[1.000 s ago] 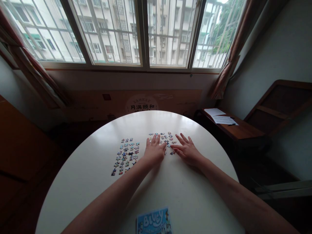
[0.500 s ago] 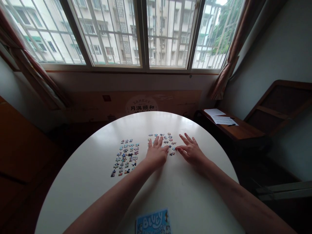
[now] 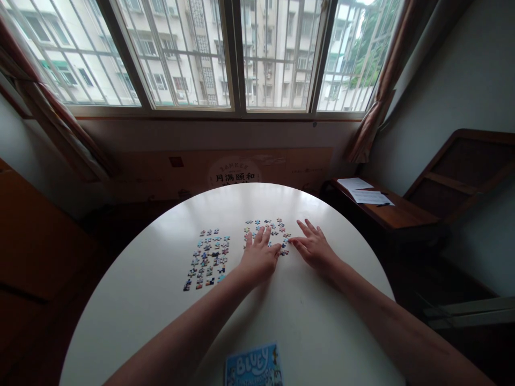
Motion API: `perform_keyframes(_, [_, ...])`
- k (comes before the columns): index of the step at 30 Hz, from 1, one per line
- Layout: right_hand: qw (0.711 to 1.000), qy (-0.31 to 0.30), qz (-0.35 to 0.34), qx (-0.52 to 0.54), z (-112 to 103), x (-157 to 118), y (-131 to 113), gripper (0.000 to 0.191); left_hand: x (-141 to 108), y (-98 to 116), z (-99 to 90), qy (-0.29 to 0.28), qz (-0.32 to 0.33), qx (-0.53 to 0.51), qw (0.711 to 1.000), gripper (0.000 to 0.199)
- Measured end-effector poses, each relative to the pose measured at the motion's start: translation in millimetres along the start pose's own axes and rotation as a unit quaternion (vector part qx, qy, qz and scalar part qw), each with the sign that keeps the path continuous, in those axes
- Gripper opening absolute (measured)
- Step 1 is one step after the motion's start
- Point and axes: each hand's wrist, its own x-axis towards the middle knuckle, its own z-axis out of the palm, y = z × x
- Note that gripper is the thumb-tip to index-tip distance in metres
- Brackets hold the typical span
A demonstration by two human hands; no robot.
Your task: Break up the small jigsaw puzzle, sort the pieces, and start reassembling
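Observation:
My left hand (image 3: 260,257) rests palm down with its fingers spread over part of the right-hand group of jigsaw pieces (image 3: 280,227), hiding some of them. Its thumb lies by the pieces at that group's lower right. To the right, my right hand (image 3: 316,246) has its fingers spread, and its thumb and a fingertip touch the right edge of the same group. Neither hand lifts a piece. Left of my left hand, another group of jigsaw pieces (image 3: 209,254) lies in rough rows and columns on the round white table (image 3: 132,300).
A blue Bluey box (image 3: 254,367) lies at the table's near edge. Beyond the right side stands a wooden desk (image 3: 406,214) with papers (image 3: 372,197) and pens. A printed cardboard panel (image 3: 153,166) is below the window, behind the table.
My left hand has shifted very slightly, and its thumb has moved a little to the right. A few small pieces between the hands have moved slightly. My right hand is nearly still.

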Motion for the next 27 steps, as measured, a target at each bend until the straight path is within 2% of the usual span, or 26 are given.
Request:
perform_keyframes(7, [0.999, -0.037, -0.016, 0.008, 1, 15, -18, 0.049, -3, 2, 2.5, 0.001, 0.0, -0.003, 1.0, 0.044])
perform_keyframes(12, [0.998, -0.052, -0.013, 0.018, 0, 26, -23, 0.048, -1, 2, 1.4, 0.001, -0.004, -0.001, 1.0, 0.044])
perform_keyframes(15, [0.999, -0.016, -0.007, 0.044, 0, 26, -17, 0.053, 0, 3, 0.6, 0.0, -0.005, -0.007, 1.0, 0.044])
perform_keyframes(19, [0.993, 0.076, 0.025, 0.088, -5, 22, 1, 0.061, 0, 5, -2.6, 0.002, -0.005, -0.011, 1.0, 0.042])
perform_keyframes(21, [0.991, 0.086, 0.032, 0.097, -6, 20, 8, 0.064, 0, 4, -5.4, 0.008, -0.005, -0.01, 1.0, 0.042])
perform_keyframes(27, [0.996, 0.015, -0.023, 0.08, 4, 20, 7, 0.059, -14, -11, -19.4, 0.042, -0.01, -0.001, 0.999, 0.038])
